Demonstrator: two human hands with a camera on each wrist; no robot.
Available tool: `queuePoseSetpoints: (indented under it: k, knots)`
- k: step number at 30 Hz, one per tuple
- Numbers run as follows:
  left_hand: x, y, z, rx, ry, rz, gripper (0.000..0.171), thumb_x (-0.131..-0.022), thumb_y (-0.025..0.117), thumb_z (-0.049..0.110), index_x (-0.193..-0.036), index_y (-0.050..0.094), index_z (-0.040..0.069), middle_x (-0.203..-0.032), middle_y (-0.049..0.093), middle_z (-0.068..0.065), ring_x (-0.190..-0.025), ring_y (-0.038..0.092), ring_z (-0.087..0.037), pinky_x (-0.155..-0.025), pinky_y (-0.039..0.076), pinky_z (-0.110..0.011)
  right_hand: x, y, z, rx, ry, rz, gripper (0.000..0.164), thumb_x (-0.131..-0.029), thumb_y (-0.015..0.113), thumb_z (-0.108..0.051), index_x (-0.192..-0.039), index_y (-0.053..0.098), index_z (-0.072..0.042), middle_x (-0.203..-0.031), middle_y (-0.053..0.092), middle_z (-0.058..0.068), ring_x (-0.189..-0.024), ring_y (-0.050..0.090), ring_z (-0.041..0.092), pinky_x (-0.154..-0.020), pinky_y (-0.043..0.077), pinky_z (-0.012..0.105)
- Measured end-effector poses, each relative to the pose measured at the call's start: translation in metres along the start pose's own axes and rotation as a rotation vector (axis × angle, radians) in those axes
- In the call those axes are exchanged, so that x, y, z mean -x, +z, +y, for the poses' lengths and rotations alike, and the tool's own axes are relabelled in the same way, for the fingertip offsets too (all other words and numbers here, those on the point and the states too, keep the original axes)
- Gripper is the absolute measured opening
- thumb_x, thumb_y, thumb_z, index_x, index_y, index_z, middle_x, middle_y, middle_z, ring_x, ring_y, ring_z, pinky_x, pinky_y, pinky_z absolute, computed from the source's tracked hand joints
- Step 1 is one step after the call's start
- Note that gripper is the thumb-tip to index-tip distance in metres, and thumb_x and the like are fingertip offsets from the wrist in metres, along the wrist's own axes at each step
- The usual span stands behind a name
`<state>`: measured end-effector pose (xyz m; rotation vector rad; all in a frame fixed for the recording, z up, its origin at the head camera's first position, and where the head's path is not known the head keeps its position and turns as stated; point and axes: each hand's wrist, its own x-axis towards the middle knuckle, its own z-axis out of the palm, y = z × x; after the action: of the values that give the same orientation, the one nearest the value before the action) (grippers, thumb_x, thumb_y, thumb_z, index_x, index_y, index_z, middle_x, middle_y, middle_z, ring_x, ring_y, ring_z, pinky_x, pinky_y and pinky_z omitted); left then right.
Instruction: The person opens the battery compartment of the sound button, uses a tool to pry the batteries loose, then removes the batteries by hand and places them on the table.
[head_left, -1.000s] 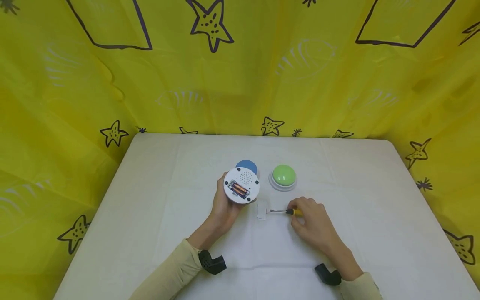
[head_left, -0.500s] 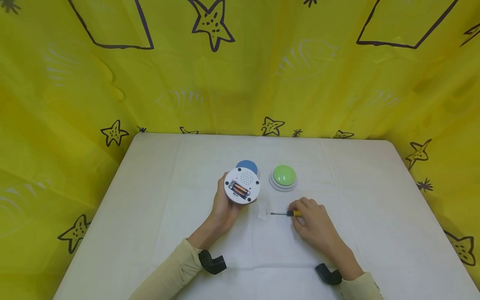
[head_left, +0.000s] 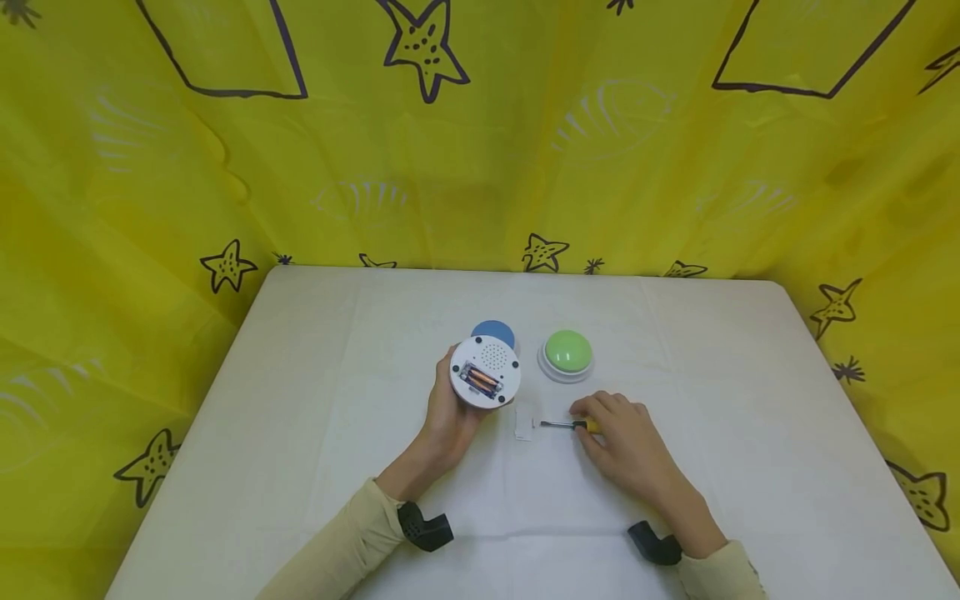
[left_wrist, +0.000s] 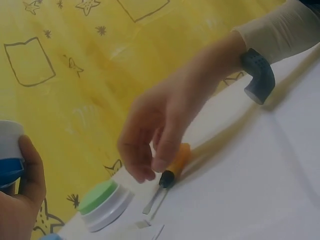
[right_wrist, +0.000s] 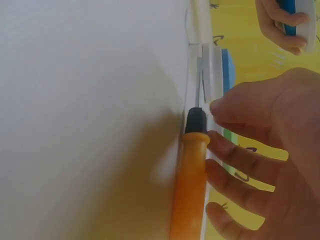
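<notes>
Fingers (right_wrist: 245, 157) of the right hand (head_left: 622, 444) loose beside the screwdriver (right_wrist: 192, 172), left hand (head_left: 452, 421) curled round an upturned button (head_left: 488, 366).

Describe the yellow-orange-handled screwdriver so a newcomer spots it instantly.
On the white-covered table, find the person's right hand, nearer the camera than the domed green-and-white round button. At its fingertips is the slim screwdriver, its metal shaft pointing toward a small flat white piece. Unlike the round button, it is long and thin, with a black collar below its yellow-orange handle.
</notes>
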<state>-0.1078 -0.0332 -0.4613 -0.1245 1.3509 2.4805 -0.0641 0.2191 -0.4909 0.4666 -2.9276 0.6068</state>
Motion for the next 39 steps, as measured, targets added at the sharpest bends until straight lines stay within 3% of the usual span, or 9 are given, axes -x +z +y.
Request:
queuePoseSetpoints:
  k: [5, 11, 18, 25, 32, 39]
  knots:
    - [0.001, 0.000, -0.002, -0.011, 0.025, -0.023, 0.052, -0.111, 0.020, 0.049, -0.151, 0.036, 0.021, -0.157, 0.041, -0.013, -0.131, 0.053, -0.022, -0.096, 0.056, -0.036, -0.008, -0.003, -0.009, -0.074, -0.052, 0.074, 0.018, -0.093, 0.077, -0.012, -0.109, 0.071, -0.014, -0.102, 0.074, 0.000, -0.094, 0.065, 0.020, -0.088, 0.052, 0.047]
    - [0.003, -0.001, -0.006, -0.011, 0.032, -0.028, 0.053, -0.111, 0.019, 0.046, -0.154, 0.034, 0.020, -0.160, 0.036, -0.011, -0.138, 0.046, -0.023, -0.103, 0.050, -0.035, -0.015, -0.008, -0.024, -0.170, -0.111, 0.163, 0.026, -0.092, 0.080, -0.012, -0.115, 0.069, -0.014, -0.109, 0.074, -0.001, -0.094, 0.065, 0.017, -0.082, 0.056, 0.038]
    - [0.005, 0.000, -0.012, -0.032, 0.035, -0.015, 0.046, -0.111, 0.023, 0.043, -0.148, 0.040, 0.021, -0.158, 0.039, -0.009, -0.140, 0.046, -0.023, -0.105, 0.049, -0.037, -0.024, -0.012, -0.038, -0.204, -0.255, 0.275, 0.033, -0.089, 0.083, -0.014, -0.119, 0.068, -0.011, -0.108, 0.072, 0.001, -0.092, 0.063, 0.015, -0.078, 0.055, 0.031]
    - [0.004, -0.003, -0.018, -0.067, 0.050, -0.039, 0.046, -0.111, 0.026, 0.046, -0.147, 0.040, 0.021, -0.159, 0.035, -0.009, -0.143, 0.044, -0.024, -0.104, 0.050, -0.035, -0.032, -0.012, -0.046, -0.222, -0.330, 0.299, 0.035, -0.087, 0.084, -0.012, -0.118, 0.070, -0.011, -0.111, 0.072, 0.001, -0.093, 0.064, 0.017, -0.080, 0.055, 0.030]
    - [0.004, -0.004, -0.021, -0.103, 0.087, -0.066, 0.041, -0.110, 0.026, 0.041, -0.142, 0.044, 0.022, -0.155, 0.040, -0.009, -0.132, 0.051, -0.019, -0.099, 0.051, -0.032, -0.037, -0.011, -0.052, -0.220, -0.384, 0.304, 0.031, -0.086, 0.085, -0.013, -0.115, 0.072, -0.013, -0.112, 0.071, -0.001, -0.105, 0.067, 0.017, -0.091, 0.055, 0.032]
    - [0.005, -0.005, -0.022, -0.126, 0.118, -0.099, 0.037, -0.109, 0.027, 0.039, -0.139, 0.046, 0.027, -0.151, 0.042, -0.007, -0.127, 0.053, -0.018, -0.096, 0.051, -0.031, -0.040, -0.011, -0.057, -0.207, -0.404, 0.303, 0.031, -0.083, 0.087, -0.011, -0.111, 0.073, -0.014, -0.107, 0.072, -0.003, -0.101, 0.067, 0.015, -0.089, 0.056, 0.033]
